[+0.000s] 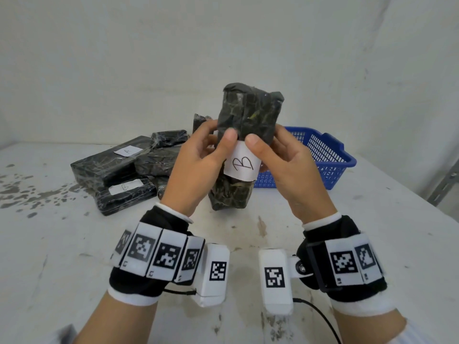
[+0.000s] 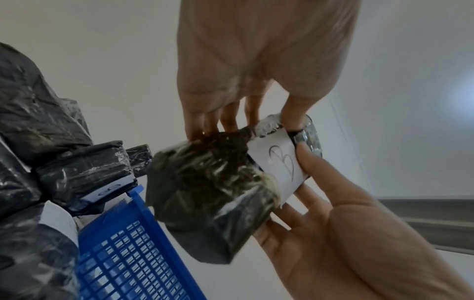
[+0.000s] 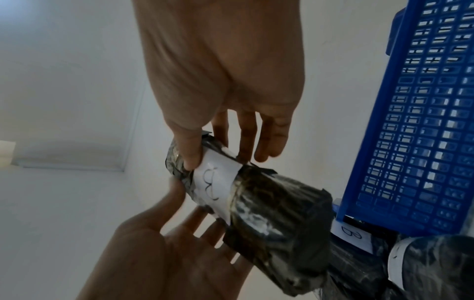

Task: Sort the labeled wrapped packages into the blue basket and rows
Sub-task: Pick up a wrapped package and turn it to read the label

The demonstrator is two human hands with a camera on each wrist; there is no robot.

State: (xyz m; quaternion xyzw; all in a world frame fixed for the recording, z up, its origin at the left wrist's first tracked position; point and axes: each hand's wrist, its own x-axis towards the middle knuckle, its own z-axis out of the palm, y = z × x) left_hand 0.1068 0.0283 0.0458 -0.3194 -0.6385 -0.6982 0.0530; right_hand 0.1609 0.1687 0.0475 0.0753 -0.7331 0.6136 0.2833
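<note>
**Reading the B label before sorting**

Both hands lift a dark wrapped package (image 1: 248,125) upright so its white label (image 1: 242,163), marked B, faces the person, likely to decide where it goes. The left hand (image 1: 198,167) and right hand (image 1: 290,170) curl round its middle from either side, thumbs pressed on the front just above the label, palms turned inward. Beyond the right fingers sits the blue basket (image 1: 330,155); beyond the left fingers lies the unsorted pile (image 1: 129,167).

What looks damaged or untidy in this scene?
Nothing looks damaged. The other packages lie in a loose heap, not rows, left of the blue basket. The table has dark stains. Both hands, left hand and right hand, hold the B package upright.
</note>
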